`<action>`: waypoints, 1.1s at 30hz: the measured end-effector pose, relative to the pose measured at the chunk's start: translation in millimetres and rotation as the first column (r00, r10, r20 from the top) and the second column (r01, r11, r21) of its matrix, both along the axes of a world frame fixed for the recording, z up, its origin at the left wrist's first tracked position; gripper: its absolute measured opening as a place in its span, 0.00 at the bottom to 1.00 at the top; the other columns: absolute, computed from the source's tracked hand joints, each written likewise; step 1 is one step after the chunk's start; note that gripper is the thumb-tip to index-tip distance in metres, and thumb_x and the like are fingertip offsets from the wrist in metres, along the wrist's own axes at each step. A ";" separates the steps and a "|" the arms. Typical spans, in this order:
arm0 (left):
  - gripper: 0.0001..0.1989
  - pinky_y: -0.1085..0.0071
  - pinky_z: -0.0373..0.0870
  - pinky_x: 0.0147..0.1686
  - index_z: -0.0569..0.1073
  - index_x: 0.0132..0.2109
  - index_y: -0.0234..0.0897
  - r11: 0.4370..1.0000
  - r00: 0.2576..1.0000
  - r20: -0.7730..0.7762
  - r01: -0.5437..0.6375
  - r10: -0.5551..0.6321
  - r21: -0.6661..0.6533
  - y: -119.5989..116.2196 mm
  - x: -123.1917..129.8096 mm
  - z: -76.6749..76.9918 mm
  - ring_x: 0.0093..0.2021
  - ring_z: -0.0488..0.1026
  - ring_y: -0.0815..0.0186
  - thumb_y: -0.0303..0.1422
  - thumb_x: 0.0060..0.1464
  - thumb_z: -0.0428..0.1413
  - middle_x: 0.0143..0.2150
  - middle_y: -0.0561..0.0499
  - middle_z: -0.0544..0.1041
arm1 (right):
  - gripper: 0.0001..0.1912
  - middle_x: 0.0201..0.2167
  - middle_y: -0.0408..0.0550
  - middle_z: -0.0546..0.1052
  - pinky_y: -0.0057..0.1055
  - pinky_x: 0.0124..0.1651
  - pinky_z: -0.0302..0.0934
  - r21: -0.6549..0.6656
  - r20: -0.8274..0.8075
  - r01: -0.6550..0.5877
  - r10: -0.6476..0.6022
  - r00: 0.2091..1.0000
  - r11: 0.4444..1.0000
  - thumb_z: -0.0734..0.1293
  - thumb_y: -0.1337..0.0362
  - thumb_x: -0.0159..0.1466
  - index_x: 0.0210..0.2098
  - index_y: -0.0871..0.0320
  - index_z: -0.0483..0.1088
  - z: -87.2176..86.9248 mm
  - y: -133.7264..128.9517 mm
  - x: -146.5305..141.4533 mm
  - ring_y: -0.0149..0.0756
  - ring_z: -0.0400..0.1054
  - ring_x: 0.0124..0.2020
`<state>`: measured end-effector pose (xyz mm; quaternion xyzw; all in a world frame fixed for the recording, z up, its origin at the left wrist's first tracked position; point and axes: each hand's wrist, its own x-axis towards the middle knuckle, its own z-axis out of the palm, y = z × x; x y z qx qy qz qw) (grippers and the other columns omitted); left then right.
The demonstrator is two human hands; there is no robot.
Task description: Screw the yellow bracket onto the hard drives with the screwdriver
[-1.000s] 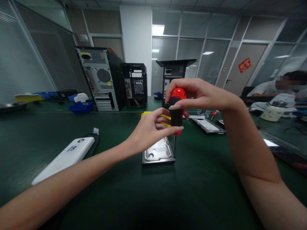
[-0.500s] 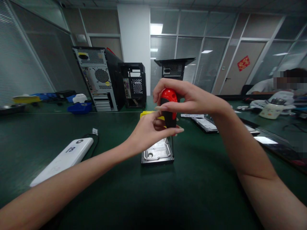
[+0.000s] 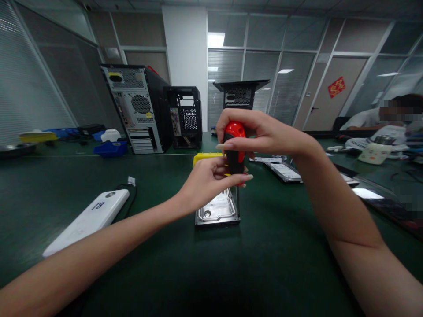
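Observation:
A screwdriver [image 3: 235, 152] with a red and black handle stands upright over a silver hard drive [image 3: 216, 209] lying on the green table. My right hand [image 3: 254, 134] is closed round the top of its handle. Lower down, my left hand [image 3: 214, 176] has its thumb and fingers closed about the bottom of the handle and the shaft. The thin shaft reaches down to the drive's right edge; its tip is too small to make out. My left hand hides the far part of the drive. Just behind that hand sits a yellow object [image 3: 205, 156], partly covered.
A white power bank [image 3: 89, 220] marked 18 with a black cable lies at left. More hard drives [image 3: 284, 171] lie at right, near a dark flat device [image 3: 380, 198]. Computer cases [image 3: 139, 105] and a blue tray [image 3: 110, 149] stand behind. A person [image 3: 366, 119] sits far right.
My right hand and the screwdriver handle have shifted slightly to the right, the right fingers turning a little round it. My left hand and the hard drive stay nearly in place.

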<state>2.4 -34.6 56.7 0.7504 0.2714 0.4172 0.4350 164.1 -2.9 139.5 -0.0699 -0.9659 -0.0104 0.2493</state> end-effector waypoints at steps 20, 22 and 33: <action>0.19 0.66 0.73 0.43 0.72 0.45 0.27 1.000 1.000 0.026 0.012 -0.012 -0.016 0.4 1.8 -2.3 0.38 0.77 0.62 0.35 0.48 0.61 0.44 0.42 0.77 | 0.13 0.35 0.45 0.67 0.24 0.37 0.56 -0.043 0.008 -0.013 0.014 1.000 0.999 0.61 0.57 0.63 0.39 0.63 0.63 2.1 2.2 1.2 0.27 0.61 0.35; 0.19 0.66 0.73 0.44 0.71 0.45 0.28 0.999 0.998 0.050 0.043 -0.042 -0.019 0.7 2.0 -2.4 0.39 0.77 0.62 0.35 0.48 0.60 0.44 0.42 0.77 | 0.13 0.35 0.45 0.67 0.24 0.37 0.57 -0.047 0.011 -0.016 0.017 1.000 0.999 0.61 0.57 0.63 0.39 0.62 0.64 2.4 0.5 1.8 0.27 0.61 0.35; 0.19 0.65 0.71 0.46 0.73 0.44 0.30 0.995 0.993 -0.086 0.086 -0.082 0.044 5.0 -1.9 -11.0 0.41 0.76 0.63 0.37 0.46 0.62 0.41 0.45 0.78 | 0.13 0.38 0.47 0.67 0.24 0.36 0.61 -0.197 0.105 0.032 -0.012 0.994 0.980 0.57 0.61 0.66 0.43 0.64 0.63 9.7 -7.8 12.6 0.28 0.63 0.38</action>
